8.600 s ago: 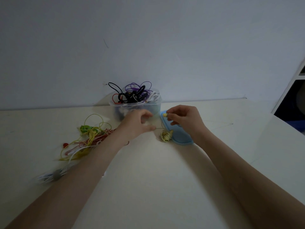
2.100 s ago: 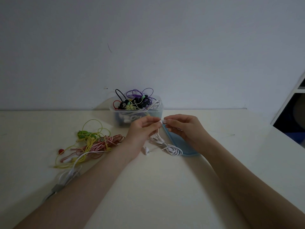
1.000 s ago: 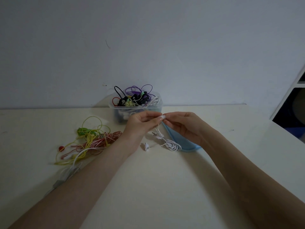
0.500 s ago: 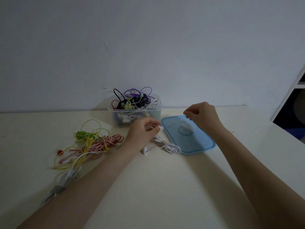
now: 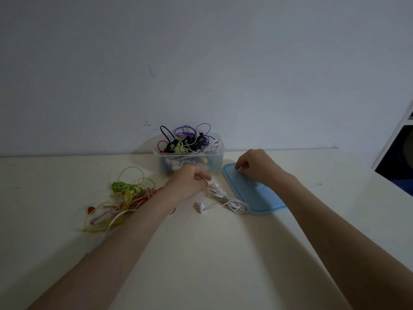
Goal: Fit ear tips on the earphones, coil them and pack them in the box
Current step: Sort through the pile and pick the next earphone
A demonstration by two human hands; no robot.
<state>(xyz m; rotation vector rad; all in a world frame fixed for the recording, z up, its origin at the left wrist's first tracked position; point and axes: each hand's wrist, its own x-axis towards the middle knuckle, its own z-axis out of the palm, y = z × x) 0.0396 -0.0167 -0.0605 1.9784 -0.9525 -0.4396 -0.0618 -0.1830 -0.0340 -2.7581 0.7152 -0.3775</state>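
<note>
The right hand has left the white earphones and now reaches onto the blue lid at centre right, fingers curled, probably picking an ear tip; whether it holds 1 I cannot tell; the left hand still pinches the earphone cable just in front of the clear box.

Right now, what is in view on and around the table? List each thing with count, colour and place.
Box: one, clear plastic, back centre against the wall, heaped with black, purple, red, white and pale yellow earphones.
Lid: one, blue, flat on the table right of the box.
White earphones: one set, loose between the hands, partly over the lid's near-left edge.
Cable pile: several, yellow, green, red-striped, white, left of centre.
Table: one, cream.
Left hand: pinches the white cable.
Right hand: curled fingertips down at the lid; what it holds cannot be told.
</note>
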